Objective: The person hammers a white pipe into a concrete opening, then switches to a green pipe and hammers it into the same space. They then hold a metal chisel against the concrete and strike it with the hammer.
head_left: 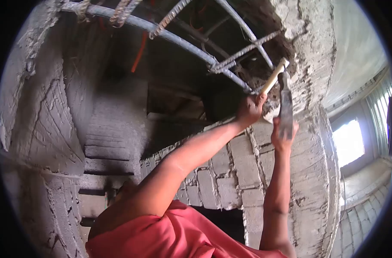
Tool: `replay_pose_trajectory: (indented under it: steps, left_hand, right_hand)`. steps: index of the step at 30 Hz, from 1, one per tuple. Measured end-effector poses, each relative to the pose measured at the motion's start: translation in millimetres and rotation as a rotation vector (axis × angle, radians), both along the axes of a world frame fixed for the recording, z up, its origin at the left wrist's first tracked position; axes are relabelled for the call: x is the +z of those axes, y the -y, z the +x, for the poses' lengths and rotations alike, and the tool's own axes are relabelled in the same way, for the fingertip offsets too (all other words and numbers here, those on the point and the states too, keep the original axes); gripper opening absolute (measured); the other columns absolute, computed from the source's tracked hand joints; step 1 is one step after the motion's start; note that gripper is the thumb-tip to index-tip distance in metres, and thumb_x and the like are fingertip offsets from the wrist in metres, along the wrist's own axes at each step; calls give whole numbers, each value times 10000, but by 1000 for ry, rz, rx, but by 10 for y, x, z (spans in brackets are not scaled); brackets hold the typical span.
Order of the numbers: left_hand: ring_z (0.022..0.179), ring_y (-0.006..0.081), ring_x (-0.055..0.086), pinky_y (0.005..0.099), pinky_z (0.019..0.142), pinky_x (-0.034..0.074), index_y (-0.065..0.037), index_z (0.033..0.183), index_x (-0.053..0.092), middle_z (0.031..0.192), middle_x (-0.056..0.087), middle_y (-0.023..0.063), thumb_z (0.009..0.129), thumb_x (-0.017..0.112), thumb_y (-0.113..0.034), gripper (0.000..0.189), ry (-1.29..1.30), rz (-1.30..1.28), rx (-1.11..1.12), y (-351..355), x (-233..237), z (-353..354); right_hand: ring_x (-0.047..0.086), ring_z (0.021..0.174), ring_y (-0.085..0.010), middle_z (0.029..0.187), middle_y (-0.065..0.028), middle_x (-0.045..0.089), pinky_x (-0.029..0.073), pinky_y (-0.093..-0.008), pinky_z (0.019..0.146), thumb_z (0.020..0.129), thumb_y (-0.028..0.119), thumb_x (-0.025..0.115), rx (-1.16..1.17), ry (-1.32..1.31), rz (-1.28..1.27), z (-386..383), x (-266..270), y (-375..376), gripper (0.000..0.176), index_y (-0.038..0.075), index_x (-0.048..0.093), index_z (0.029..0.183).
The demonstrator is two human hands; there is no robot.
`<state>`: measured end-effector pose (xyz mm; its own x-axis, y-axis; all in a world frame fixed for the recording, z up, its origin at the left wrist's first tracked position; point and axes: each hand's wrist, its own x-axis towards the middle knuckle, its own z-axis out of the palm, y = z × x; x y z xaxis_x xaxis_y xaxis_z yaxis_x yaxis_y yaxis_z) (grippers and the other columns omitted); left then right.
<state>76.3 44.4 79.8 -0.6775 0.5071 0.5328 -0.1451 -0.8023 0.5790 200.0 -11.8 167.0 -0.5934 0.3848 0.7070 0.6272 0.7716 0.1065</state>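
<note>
My left hand [251,110] grips the lower end of a pale, flat strip [275,78], which slants up to the right against the rough wall edge. My right hand [284,132] is closed around a dark, flat-sided tool [286,105]. The tool points upward, and its narrow tip is beside the strip's upper end. Whether the tip touches the strip is unclear. Both hands are close together in front of a broken cement patch below the crossing steel bars [251,45].
A thick curved metal bar [178,39] crosses above a dark opening, with a red strip [139,52] hanging there. Brickwork [243,159] and a plastered column [312,172] stand below and right. A bright window [349,142] is at the far right.
</note>
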Motion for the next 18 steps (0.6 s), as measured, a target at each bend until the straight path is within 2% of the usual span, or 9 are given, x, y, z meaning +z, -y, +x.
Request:
replay_pose_trajectory:
  steps: [4, 6, 7, 8, 10, 12, 14, 16, 18]
  left_hand:
    - [516, 376, 472, 426, 491, 373, 3, 782, 618, 622, 513, 239, 1011, 482, -523, 589, 10, -97, 83, -15, 10, 29]
    - [552, 424, 530, 441, 489, 385, -10, 784, 630, 627, 530, 240, 1000, 487, -542, 592, -25, -136, 167, -50, -49, -3]
    - [578, 437, 551, 448, 492, 393, -15, 787, 636, 632, 537, 241, 995, 490, -552, 594, 5, -133, 189, -88, -52, 36]
    - [605, 450, 573, 455, 496, 400, -20, 791, 641, 637, 545, 241, 990, 492, -561, 595, 37, -124, 211, -116, -18, 76]
    - [626, 466, 586, 465, 492, 407, -41, 779, 655, 631, 559, 241, 990, 515, -532, 553, 15, -183, 162, -23, 26, 92]
    - [628, 464, 597, 471, 493, 414, -44, 764, 655, 626, 567, 237, 995, 515, -513, 542, 22, -248, -21, 169, 81, 44]
    - [639, 454, 620, 481, 506, 432, -32, 767, 653, 624, 574, 238, 980, 504, -564, 592, 4, -308, 222, 51, 68, 81]
    - [673, 453, 641, 484, 531, 454, -35, 770, 669, 653, 601, 244, 945, 480, -660, 676, -22, -390, 106, -37, 31, 101]
    - [675, 453, 642, 488, 541, 465, -25, 803, 672, 664, 610, 249, 940, 464, -680, 701, 19, -216, 201, -16, 26, 53]
  right_hand:
    - [490, 662, -167, 710, -57, 468, 382, -323, 543, 928, 728, 433, 314, -111, -14, -121, -66, 762, 683, 68, 437, 752]
    - [482, 630, -168, 720, -54, 476, 382, -339, 511, 898, 724, 512, 608, -214, -127, -210, -91, 949, 674, 67, 449, 759]
    - [475, 566, -221, 703, -78, 469, 402, -380, 518, 935, 565, 605, 939, -251, -116, -274, -99, 879, 563, 63, 444, 734]
    - [475, 566, -221, 703, -78, 469, 402, -380, 518, 935, 565, 605, 938, -249, -113, -191, -82, 613, 563, 63, 444, 734]
    - [512, 601, -301, 739, -135, 526, 442, -426, 609, 970, 393, 615, -96, 275, 419, 136, -41, 27, 403, 53, 525, 774]
    - [561, 564, -398, 705, -243, 583, 477, -419, 553, 844, 92, 605, 78, 142, 159, -153, 120, 109, 205, -14, 597, 1019]
    - [619, 569, -345, 703, -178, 626, 464, -411, 545, 844, 146, 618, 228, 96, -29, -240, 91, 564, 255, -36, 643, 1019]
    - [612, 640, -255, 696, -100, 629, 499, -325, 681, 972, 266, 585, 214, 21, 244, -76, -65, 796, 265, 26, 652, 883]
    - [547, 595, -239, 656, -83, 544, 483, -325, 650, 949, 131, 578, 761, -46, -51, -171, -5, 799, 89, 57, 628, 952]
